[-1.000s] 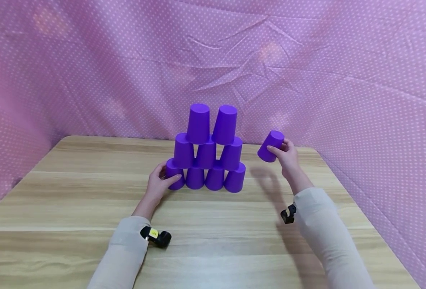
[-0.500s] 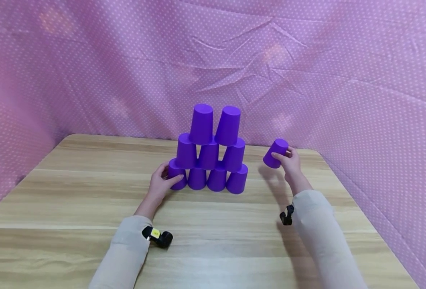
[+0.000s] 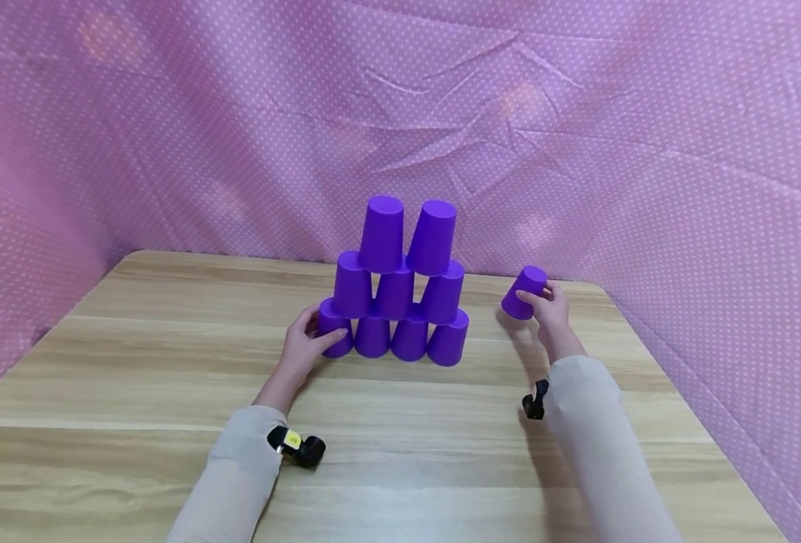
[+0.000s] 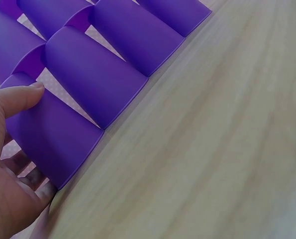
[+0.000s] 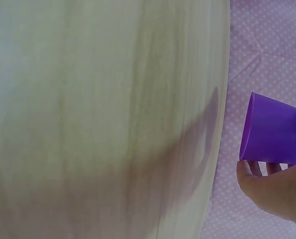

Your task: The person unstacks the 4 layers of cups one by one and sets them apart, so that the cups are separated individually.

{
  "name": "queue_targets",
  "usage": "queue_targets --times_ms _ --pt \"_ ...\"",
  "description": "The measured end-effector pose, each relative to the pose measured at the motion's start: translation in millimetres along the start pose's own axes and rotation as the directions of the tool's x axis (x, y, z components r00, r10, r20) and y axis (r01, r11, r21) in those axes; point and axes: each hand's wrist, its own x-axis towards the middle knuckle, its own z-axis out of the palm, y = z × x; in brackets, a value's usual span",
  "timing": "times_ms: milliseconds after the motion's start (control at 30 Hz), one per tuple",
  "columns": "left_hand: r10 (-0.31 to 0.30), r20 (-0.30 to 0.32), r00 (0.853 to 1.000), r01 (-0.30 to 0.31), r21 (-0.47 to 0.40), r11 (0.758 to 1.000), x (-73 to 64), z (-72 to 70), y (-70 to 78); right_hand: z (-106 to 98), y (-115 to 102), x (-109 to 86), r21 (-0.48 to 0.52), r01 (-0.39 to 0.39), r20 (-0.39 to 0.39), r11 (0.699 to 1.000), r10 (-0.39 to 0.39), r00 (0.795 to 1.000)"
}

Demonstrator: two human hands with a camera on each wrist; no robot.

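Observation:
Purple cups stand upside down in a stacked pyramid near the middle of the table. Its bottom row has several cups, the middle row three, and the top row two, one a top-left cup point(image 3: 382, 235) and one a top-right cup point(image 3: 432, 238). My left hand point(image 3: 300, 348) holds the bottom-left cup point(image 4: 55, 134), thumb across its near side and fingers behind. Off to the right, my right hand point(image 3: 551, 315) grips a loose purple cup point(image 5: 274, 130) by its side, slightly tilted, mouth down. In the right wrist view this cup is raised off the tabletop.
The wooden table point(image 3: 400, 437) has rounded far corners. Pink dotted cloth point(image 3: 400, 90) hangs behind it and along both sides. A small black camera sits on each wrist, the left one point(image 3: 297, 445) with a yellow label.
My right hand has lowered the loose cup and carried it slightly right, closer to the table. The left hand stays on the bottom-left cup. The pyramid appears shifted slightly right in view.

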Motion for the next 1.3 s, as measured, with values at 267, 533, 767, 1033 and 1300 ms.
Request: queue_targets --times_ms 267,533,767,1033,1300 --pt "-0.003 0.013 1.000 0.002 0.024 1.000 0.2 -1.5 1.0 -3.1 1.9 8.8 -0.007 -0.030 -0.030 1.000 0.030 0.999" --pt "-0.005 0.012 1.000 0.004 0.012 1.000 -0.6 -1.8 2.0 -10.8 9.7 15.3 0.053 -0.061 -0.086 0.997 0.065 0.994" --pt "-0.016 0.019 1.000 0.016 -0.009 1.000 -2.4 -0.1 1.1 -19.5 15.4 16.5 -0.027 -0.075 -0.088 0.997 0.072 0.993" --pt "-0.015 0.017 1.000 0.015 0.020 1.000 -0.4 1.1 0.5 -22.7 18.5 19.8 -0.039 -0.062 -0.081 0.997 0.059 0.995" --pt "-0.024 -0.004 1.000 0.024 0.015 1.000 1.1 -0.1 -1.2 -18.3 16.0 21.3 -0.077 -0.064 -0.070 0.995 0.059 0.996"
